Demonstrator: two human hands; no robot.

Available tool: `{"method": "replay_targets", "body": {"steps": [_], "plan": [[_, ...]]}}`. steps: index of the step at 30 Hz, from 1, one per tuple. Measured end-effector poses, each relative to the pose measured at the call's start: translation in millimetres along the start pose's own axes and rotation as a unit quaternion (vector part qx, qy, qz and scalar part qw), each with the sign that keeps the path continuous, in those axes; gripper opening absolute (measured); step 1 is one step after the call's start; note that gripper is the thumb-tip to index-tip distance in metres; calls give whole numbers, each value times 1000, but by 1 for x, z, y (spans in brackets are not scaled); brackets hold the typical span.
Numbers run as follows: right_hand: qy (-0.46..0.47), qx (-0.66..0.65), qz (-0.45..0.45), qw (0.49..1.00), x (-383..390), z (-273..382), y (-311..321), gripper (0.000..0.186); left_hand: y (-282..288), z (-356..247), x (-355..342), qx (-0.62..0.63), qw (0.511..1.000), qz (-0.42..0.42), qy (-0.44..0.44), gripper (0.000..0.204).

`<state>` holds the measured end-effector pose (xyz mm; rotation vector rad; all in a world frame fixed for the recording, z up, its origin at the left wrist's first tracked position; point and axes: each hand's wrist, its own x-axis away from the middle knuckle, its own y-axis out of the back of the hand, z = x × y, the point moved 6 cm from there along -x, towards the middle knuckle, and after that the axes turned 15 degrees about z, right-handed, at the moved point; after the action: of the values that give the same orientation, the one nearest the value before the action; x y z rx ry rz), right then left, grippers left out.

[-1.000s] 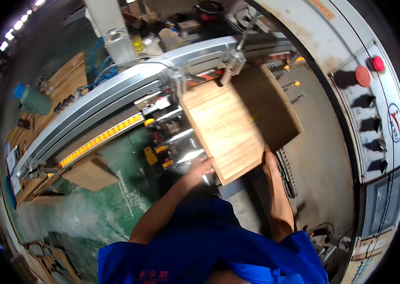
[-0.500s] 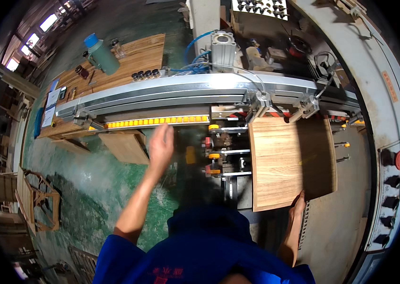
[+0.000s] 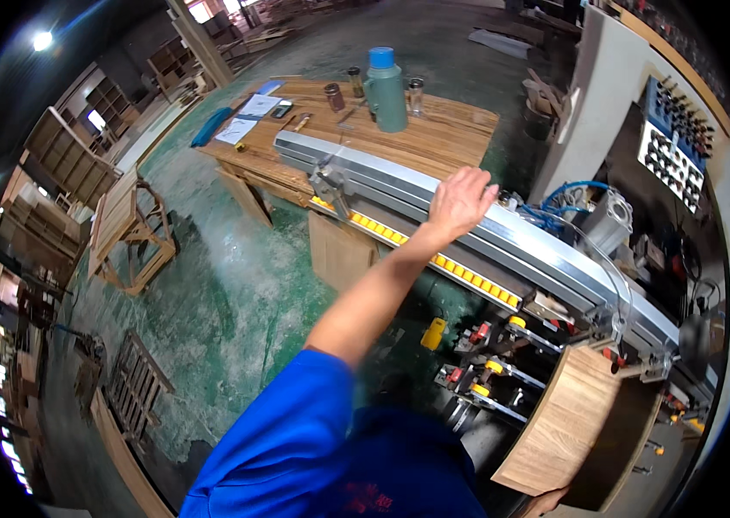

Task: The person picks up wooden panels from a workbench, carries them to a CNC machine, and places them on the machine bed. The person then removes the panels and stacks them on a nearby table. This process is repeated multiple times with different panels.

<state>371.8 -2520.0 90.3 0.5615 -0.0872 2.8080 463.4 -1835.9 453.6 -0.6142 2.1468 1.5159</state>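
My left hand (image 3: 462,204) is stretched out over the silver metal beam (image 3: 382,177), fingers apart and slightly curled, with nothing visible in them. Whatever lies directly behind the hand is hidden. At the lower right, my right hand (image 3: 546,502) is at the near edge of a wood-grain panel (image 3: 559,419); its fingers are partly out of sight and appear closed on that edge. The panel lies on the machine beneath the beam, its right part in shadow. A strip of yellow rollers (image 3: 460,271) runs along the beam's near side, below my left forearm.
Beyond the beam stands a wooden table (image 3: 447,129) with a green thermos (image 3: 387,95), glass jars and papers (image 3: 260,105). Metal bars with yellow wheels (image 3: 493,367) stick out left of the panel. A pneumatic cylinder (image 3: 603,220) with blue hoses stands at the right.
The view has turned left, so the machine appears farther right and slanted. My left hand has moved from near the roller strip out over the beam. My right hand stays at the panel's edge.
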Motion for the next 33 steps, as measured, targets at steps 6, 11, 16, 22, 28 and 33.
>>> {"method": "replay_targets", "body": {"steps": [6, 11, 16, 22, 28, 33], "plan": [[12, 59, 50, 997, -28, 27, -73, 58, 2, 5, 4, -7, 999, -37, -9, 25], [18, 84, 82, 993, -50, 34, -116, 57, 5, 4, 4, -5, 1000, -16, 4, 27], [22, 105, 104, 989, -58, 46, -149, 57, 7, 7, 4, -19, 998, -58, 2, 23], [26, 123, 125, 984, -74, 52, -172, 56, 8, 10, 10, -25, 996, -85, 5, 19], [30, 123, 123, 984, -80, 37, -162, 55, 6, 8, 8, -32, 997, -74, 4, 20], [28, 127, 108, 986, -77, 29, -148, 54, 3, 8, 4, -22, 999, -36, 3, 22]]}}
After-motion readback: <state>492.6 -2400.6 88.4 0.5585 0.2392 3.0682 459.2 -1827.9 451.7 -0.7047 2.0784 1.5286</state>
